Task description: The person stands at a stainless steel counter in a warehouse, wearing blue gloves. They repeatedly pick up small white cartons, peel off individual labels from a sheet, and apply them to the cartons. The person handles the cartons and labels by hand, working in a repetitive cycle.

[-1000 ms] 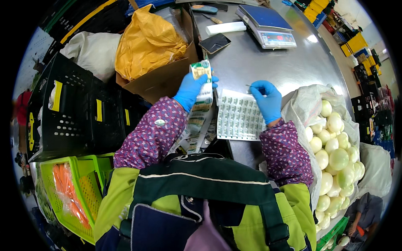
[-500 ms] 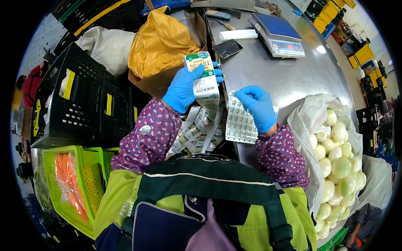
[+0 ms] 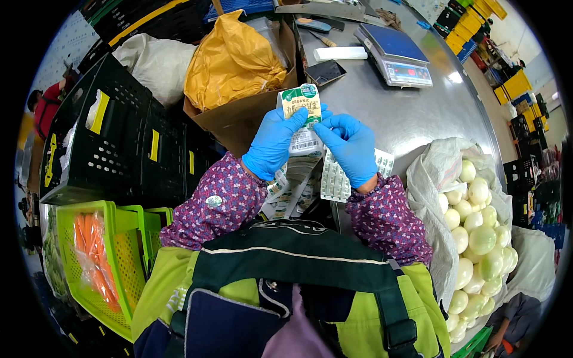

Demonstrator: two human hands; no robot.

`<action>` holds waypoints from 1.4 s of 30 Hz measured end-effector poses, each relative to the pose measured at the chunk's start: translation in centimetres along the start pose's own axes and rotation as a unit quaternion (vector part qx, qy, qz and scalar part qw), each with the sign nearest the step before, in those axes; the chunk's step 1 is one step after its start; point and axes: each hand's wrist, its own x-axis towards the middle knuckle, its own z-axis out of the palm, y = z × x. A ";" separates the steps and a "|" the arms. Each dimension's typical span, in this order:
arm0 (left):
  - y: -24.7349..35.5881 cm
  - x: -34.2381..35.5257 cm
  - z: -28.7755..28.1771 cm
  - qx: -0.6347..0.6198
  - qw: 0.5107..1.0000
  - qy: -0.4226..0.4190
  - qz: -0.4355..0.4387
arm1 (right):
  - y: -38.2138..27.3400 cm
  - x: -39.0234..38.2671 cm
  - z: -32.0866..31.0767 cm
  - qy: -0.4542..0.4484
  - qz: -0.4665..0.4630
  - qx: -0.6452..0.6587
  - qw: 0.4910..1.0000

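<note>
My left hand (image 3: 267,145), in a blue glove, grips a strip of printed labels (image 3: 305,145), white, green and cream with a barcode. Its thumb lies across the front of the top label, and the strip hangs down in folds below. My gloved right hand (image 3: 352,154) is at the label's right edge, thumb and forefinger pinched together there. Whatever is in that pinch is too small to make out. Beneath the right hand, a sheet of small green-and-white stickers (image 3: 335,184) lies at the edge of the metal table (image 3: 412,122).
A digital scale (image 3: 397,55), a phone (image 3: 326,71) and a white roll (image 3: 340,53) are on the table. An open sack of onions (image 3: 480,238) stands right. Left are black crates (image 3: 104,143), a green basket (image 3: 110,262) with bagged carrots, and a cardboard box (image 3: 230,126) holding a yellow bag.
My right hand has moved left and up from the sticker sheet to the label's edge. The left hand has shifted slightly right with the label strip.
</note>
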 end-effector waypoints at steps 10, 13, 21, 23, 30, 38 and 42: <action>-0.4 -0.6 -0.5 -0.034 0.999 -0.010 -0.012 | 1.2 1.0 -1.7 -0.094 0.107 -0.101 0.985; 0.8 0.2 -0.6 -0.044 0.998 -0.025 -0.031 | 2.8 -0.3 -0.8 -0.150 0.094 -0.066 0.982; 2.2 1.2 -2.7 -0.070 0.996 -0.043 0.027 | 2.5 -1.2 -0.6 -0.038 0.011 -0.017 0.999; 1.7 1.0 -2.3 -0.070 0.996 -0.051 0.020 | 0.5 -0.4 0.0 -0.002 -0.033 0.018 0.999; 0.6 0.8 -1.4 -0.066 0.997 -0.026 0.005 | 0.0 0.3 1.6 0.026 -0.079 -0.008 0.997; -0.4 0.3 -1.9 -0.052 0.998 -0.027 0.027 | -0.3 0.6 1.3 0.064 -0.205 -0.412 0.885; 0.4 0.3 -1.5 -0.046 0.998 -0.048 -0.003 | 1.0 1.1 -0.2 -0.092 -0.017 -0.125 0.988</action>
